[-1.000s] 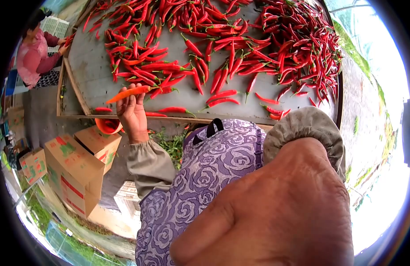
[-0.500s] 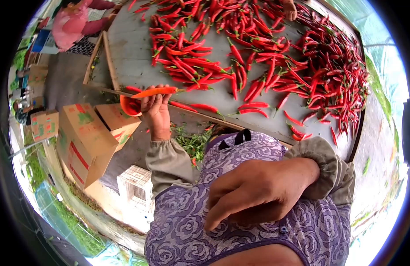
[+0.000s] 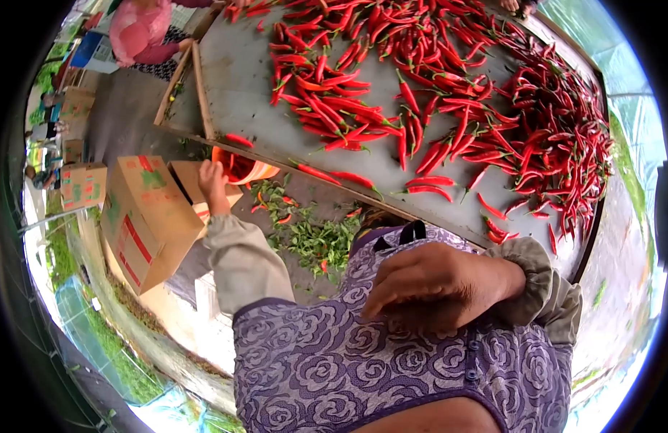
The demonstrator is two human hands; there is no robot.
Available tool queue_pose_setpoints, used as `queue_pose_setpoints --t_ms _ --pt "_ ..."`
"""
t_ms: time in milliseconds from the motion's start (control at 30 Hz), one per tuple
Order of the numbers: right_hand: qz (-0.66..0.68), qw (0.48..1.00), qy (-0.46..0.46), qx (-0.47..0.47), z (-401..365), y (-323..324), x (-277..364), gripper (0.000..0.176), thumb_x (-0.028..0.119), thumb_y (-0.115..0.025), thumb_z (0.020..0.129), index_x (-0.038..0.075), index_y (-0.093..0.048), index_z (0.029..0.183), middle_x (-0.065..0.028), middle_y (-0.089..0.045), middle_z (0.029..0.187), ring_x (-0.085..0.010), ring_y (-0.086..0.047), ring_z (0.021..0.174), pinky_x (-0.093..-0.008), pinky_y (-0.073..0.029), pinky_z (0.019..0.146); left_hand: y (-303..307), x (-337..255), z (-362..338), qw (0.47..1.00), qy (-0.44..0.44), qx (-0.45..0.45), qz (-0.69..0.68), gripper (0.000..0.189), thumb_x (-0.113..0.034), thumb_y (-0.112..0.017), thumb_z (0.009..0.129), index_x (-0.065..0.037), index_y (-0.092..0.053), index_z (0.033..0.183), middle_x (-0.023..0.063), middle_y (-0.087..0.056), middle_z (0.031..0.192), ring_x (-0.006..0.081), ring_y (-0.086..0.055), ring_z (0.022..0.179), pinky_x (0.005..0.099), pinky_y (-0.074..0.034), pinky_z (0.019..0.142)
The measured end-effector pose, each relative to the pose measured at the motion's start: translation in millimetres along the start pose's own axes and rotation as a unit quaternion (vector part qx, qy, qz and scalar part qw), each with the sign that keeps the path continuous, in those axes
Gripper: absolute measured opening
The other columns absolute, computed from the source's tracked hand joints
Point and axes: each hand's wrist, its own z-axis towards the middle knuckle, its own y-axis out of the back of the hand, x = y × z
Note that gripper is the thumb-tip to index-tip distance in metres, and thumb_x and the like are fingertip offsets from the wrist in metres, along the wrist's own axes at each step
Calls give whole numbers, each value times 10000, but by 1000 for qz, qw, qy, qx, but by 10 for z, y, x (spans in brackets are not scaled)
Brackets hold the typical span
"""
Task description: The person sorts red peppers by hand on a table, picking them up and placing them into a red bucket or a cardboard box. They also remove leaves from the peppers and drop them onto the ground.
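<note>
Beside the near left edge of the table, my left hand (image 3: pixel 215 185) is at the side of an orange and white bucket (image 3: pixel 260 170) that has red chilies in it. Its fingers are curled, and whatever they hold, if anything, is hidden. In front of my purple patterned clothing hangs my right hand (image 3: pixel 431 283), fingers bent inward and their tips shaded; its grasp cannot be made out. Red chilies (image 3: pixel 413 94) lie in piles across the grey table (image 3: pixel 236 79), with a few loose ones (image 3: pixel 357 181) along the near edge.
Cardboard boxes (image 3: pixel 142 220) stand on the floor at the left. Green leaves and chilies (image 3: pixel 316 238) lie on the ground below the table edge. A person in pink (image 3: pixel 140 30) is at the upper left, and another person's hand (image 3: pixel 510 5) shows at the top right.
My left hand has moved left and down to the bucket, and the orange chili it held is no longer visible. My right hand has risen slightly, its fingers more curled. The camera view has shifted.
</note>
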Motion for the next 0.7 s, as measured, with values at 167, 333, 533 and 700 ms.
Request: queue_pose_setpoints --t_ms 167,333,533,700 --pt "-5 982 -133 -134 -381 119 -9 266 -18 -628 879 9 -644 1143 -76 -657 1003 -164 -631 918 -297 -502 789 -838 446 -512 995 -25 90 39 425 -98 -677 877 14 -543 1264 126 -655 1150 171 -642 993 287 -534 774" --pt "38 933 -234 -271 -872 139 -112 260 -25 -639 867 -22 -649 1127 -68 -674 1029 -125 -619 968 -268 -488 869 -1605 255 -839 942 -158 199 217 379 -58 -660 843 7 -597 1211 170 -668 1135 279 -646 1052 352 -502 924" --pt "102 827 -305 -462 -1340 51 -504 244 45 -619 884 -42 -649 1110 -46 -667 950 -97 -599 889 -256 -483 823 -2368 -125 -705 677 -511 264 459 505 2 -607 789 -64 -564 1287 109 -593 1296 345 -483 1256 443 -434 1003" --pt "130 795 -295 -514 -1512 -5 -734 245 72 -615 890 -38 -654 1105 -45 -672 921 -94 -599 852 -246 -480 773 -2643 -153 -648 600 -463 341 556 580 27 -605 738 -121 -550 1296 77 -569 1165 317 -497 1164 441 -422 991"
